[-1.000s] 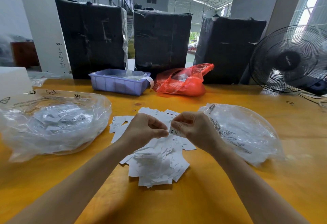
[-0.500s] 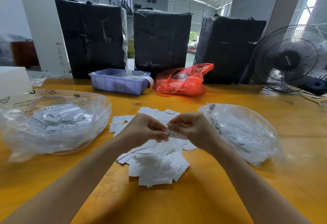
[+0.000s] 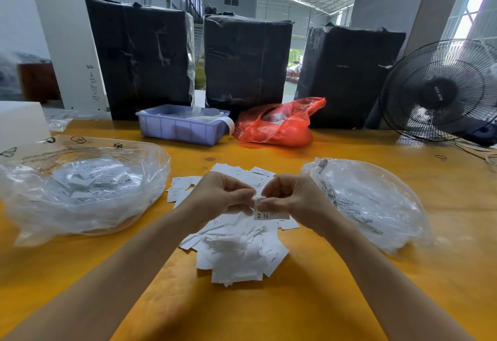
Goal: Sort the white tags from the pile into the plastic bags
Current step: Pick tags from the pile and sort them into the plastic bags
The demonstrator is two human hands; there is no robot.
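Your right hand [image 3: 289, 200] and left hand [image 3: 223, 196] pinch an XS tag [image 3: 265, 213]; the XS-filled bag [image 3: 88, 190] lies left

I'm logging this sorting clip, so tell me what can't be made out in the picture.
Head view only:
- Held tag: XS reads; smaller print too small; top hidden by right hand and left hand.
- Right bag: contents blurred by glare.
- Pile: lower tags covered.
- Blue bin: inside hidden by its wall.

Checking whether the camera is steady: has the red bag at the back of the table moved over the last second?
No. The red bag sits in the same spot beside the blue tray.
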